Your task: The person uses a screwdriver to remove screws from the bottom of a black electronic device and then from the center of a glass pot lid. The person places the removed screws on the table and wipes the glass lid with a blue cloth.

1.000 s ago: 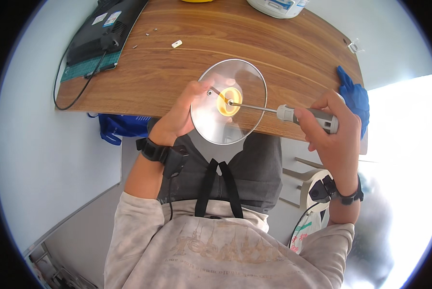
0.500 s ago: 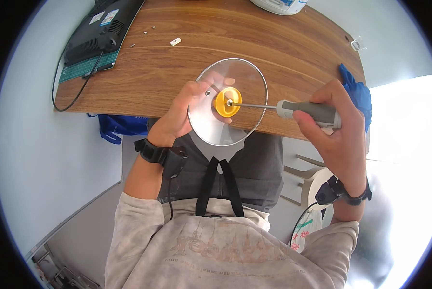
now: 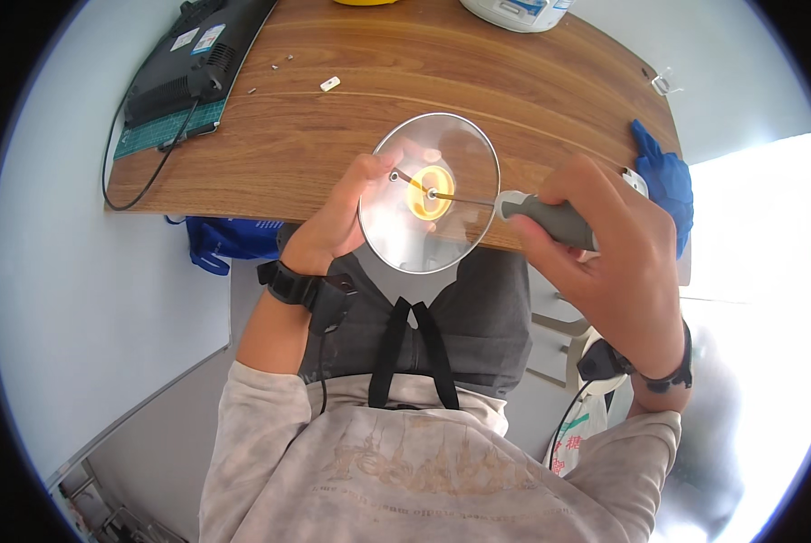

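A round clear glass pot lid (image 3: 392,226) with a metal rim stands tilted over the table's near edge. Through the glass shows a yellow lid knob (image 3: 443,206) at its centre. My left hand (image 3: 342,213) grips the lid's left side, thumb in front and fingers behind the glass around the knob. From the right, my right hand (image 3: 618,244) is wrapped round the grey handle of a screwdriver (image 3: 555,220). Its shaft reaches to the lid's middle, the tip at the screw in the knob's centre. A small metal-ringed vent hole (image 3: 394,176) lies near my left thumb.
On the wooden table (image 3: 351,127) lie a small white piece (image 3: 330,83) and several tiny bits. A black device (image 3: 170,72) with a cable rests on a green mat (image 3: 143,140) at left. A white appliance (image 3: 519,14) stands at back, a blue glove (image 3: 666,185) at right.
My right hand and the screwdriver handle have shifted left, nearer the lid. The lid has turned slightly, and the knob looks paler through the glass. My left hand keeps its grip.
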A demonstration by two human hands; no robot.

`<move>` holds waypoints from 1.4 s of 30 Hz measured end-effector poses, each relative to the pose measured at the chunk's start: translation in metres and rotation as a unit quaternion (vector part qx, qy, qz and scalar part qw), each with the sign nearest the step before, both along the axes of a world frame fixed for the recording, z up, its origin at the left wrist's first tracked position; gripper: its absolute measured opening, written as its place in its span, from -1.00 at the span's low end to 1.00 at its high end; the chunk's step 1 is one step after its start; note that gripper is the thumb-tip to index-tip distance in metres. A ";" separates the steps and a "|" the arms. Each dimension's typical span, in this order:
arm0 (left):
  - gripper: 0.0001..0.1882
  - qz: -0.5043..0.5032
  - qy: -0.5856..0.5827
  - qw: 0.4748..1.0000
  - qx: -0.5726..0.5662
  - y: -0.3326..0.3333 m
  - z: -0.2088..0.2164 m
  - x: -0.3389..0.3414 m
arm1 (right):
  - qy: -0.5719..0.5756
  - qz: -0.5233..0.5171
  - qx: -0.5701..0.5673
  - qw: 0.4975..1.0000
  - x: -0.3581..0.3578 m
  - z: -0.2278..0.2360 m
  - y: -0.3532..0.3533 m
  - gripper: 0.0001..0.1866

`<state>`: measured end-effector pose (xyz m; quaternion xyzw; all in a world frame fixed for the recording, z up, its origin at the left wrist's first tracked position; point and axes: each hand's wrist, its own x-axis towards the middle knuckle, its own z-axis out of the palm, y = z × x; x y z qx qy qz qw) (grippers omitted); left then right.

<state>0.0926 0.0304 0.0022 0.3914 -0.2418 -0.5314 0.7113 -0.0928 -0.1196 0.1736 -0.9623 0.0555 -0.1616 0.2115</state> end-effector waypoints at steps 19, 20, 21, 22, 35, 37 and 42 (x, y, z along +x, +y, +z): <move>-0.30 0.041 0.035 0.999 0.004 0.005 0.008 -0.003 | 0.030 0.030 -0.141 0.989 0.000 -0.002 0.019 -0.78; -0.30 0.044 0.037 0.998 0.009 0.005 0.010 -0.004 | 0.035 0.030 -0.138 0.989 0.000 -0.002 0.019 -0.78; -0.29 0.048 0.030 0.998 0.017 0.005 0.012 -0.005 | 0.041 0.030 -0.136 0.989 0.000 -0.001 0.019 -0.79; -0.29 0.051 0.023 0.998 0.025 0.005 0.013 -0.006 | 0.046 0.028 -0.130 0.990 -0.001 0.001 0.019 -0.79; -0.28 0.064 0.021 0.997 0.023 0.003 0.005 -0.004 | 0.023 0.100 -0.109 0.989 -0.007 -0.001 0.018 -0.78; -0.27 0.047 0.044 0.998 0.000 0.003 0.007 -0.004 | 0.019 0.116 -0.132 0.984 -0.007 -0.003 0.015 -0.78; -0.27 0.045 0.042 0.998 -0.002 0.004 0.013 -0.005 | -0.011 0.091 -0.137 0.986 -0.005 -0.008 0.024 -0.76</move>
